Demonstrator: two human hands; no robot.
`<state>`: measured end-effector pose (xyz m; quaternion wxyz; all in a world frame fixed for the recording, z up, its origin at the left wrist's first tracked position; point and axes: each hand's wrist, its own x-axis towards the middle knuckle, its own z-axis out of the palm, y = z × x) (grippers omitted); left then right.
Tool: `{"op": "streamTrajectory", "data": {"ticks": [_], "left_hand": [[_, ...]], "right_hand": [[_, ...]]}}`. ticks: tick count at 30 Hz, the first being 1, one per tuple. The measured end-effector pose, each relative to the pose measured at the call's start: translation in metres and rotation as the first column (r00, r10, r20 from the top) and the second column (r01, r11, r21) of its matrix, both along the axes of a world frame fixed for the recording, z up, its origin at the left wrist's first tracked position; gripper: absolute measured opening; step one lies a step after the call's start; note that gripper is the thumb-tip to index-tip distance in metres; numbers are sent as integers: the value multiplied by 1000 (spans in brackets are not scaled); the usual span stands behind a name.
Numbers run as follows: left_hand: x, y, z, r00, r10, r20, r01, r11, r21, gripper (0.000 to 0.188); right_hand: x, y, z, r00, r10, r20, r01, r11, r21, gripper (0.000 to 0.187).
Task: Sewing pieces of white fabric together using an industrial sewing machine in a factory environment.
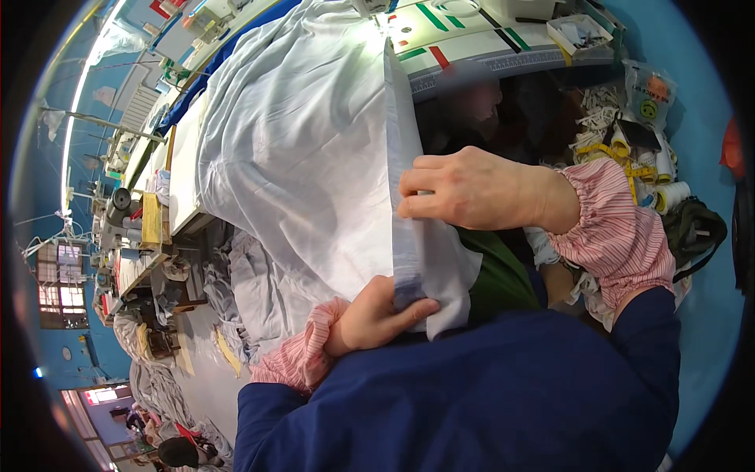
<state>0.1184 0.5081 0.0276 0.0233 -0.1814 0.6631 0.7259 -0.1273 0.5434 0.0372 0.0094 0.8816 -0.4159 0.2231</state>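
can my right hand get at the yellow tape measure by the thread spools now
Probably yes, once your right hand lets go of the white cloth; the yellow tape measure shows partly uncovered near your striped sleeve.

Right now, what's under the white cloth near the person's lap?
Green fabric peeks out past the edge of the white cloth; whatever else lies beneath it is covered.

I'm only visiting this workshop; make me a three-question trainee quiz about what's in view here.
1. True or false: the left hand and the right hand both touch the white cloth.
2. Multiple choice: the sleeve cuffs are A) plain green, B) pink-and-white striped, C) solid black.
3. Fill in: the tape measure near the thread spools is ____.

Key: 1 true; 2 B; 3 yellow.
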Motion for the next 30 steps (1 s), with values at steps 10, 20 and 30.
{"op": "streamTrajectory", "data": {"ticks": [10, 20, 30], "left_hand": [[-12, -8, 10, 917, -397, -36, 158, 445, -882, 32], [-49, -66, 13, 807, -579, 110, 473, 524, -708, 23], [-66, -307, -91, 690, 683, -238, 5, -333, -943, 44]], "right_hand": [[-3, 10, 15, 993, 65, -100, -82, 982, -172, 6], [-22, 36, -4, 998, 65, -15, -66, 994, -85, 9], [-12, 36, -120, 828, -309, 468, 253, 951, 180, 19]]}}
